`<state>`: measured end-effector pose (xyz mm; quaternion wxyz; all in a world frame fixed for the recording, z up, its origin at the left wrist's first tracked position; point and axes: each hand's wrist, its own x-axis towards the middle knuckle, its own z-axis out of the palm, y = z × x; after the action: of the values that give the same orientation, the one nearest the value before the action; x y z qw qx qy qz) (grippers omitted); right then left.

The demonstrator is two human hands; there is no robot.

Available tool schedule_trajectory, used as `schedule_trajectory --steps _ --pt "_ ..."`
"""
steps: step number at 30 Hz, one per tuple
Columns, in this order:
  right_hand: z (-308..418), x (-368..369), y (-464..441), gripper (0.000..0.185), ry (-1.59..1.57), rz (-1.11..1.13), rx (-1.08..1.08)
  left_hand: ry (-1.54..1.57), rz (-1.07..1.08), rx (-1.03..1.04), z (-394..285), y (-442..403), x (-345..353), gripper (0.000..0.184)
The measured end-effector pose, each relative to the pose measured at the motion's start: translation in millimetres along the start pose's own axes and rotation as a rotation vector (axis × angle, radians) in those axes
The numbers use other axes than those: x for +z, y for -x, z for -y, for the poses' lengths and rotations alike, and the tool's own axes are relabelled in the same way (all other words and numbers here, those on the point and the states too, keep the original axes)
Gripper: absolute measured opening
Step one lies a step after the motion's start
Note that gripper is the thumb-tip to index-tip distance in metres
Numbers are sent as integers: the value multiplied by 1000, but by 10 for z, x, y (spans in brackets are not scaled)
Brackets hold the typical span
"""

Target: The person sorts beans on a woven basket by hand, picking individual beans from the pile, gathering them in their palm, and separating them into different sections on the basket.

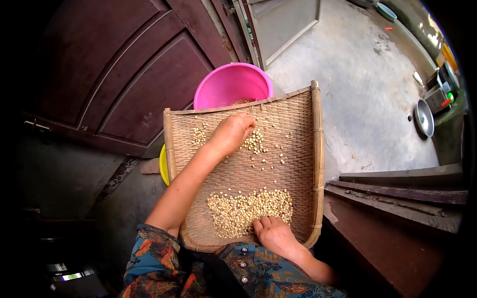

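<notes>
A woven bamboo winnowing tray [238, 178] with wooden side rails rests in front of my body. Pale, small beans [238, 216] form a broad heap at its near end, and a smaller scatter of beans [254, 143] lies toward its far edge. My left hand [232, 134] reaches across to that scatter, fingers bent and pressed together; whatever they pinch is hidden. Over the right part of the near heap, my right hand [276, 236] has its fingers curled down, touching the beans. What lies under those fingertips cannot be seen.
Beyond the tray's far edge stands a pink bucket [226, 82] with reddish-brown bits inside. A yellow rim [163, 165] shows at the left. There is a dark wooden door [124, 74], and a metal bowl [424, 118] sits farther right. A wooden ledge [382, 238] is beside the tray.
</notes>
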<state>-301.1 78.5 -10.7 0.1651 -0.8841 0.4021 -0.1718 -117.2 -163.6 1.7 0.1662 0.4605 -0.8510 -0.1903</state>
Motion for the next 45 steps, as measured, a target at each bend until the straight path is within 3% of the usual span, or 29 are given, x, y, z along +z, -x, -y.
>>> schedule_trajectory --steps 4,10,14,21,25,34,40,43,45 --pt "-5 -8 -1 5 -23 5 4 40 37 -50 6 67 191 11" --pt "-6 0 5 5 -1 5 -4 -153 122 -62 55 60 216 12" --pt "-5 18 10 5 -13 5 0 46 -90 -33 139 144 -21 11" --pt "1 27 4 5 -9 8 -3 -17 55 16 72 275 -85 10" --pt "-7 31 13 5 -10 9 -2 -165 147 -63 108 258 99 6" --pt "-9 19 11 4 -9 29 -7 -214 178 -84 96 290 23 9" --pt "-2 33 12 5 -10 9 -5 -26 57 -33 137 280 -142 10" --pt "-4 -9 7 16 -17 103 13 -111 -47 -65 171 70 -440 11" --pt "-3 -35 -4 17 -2 125 11 -110 -237 -62 174 -132 -637 11"
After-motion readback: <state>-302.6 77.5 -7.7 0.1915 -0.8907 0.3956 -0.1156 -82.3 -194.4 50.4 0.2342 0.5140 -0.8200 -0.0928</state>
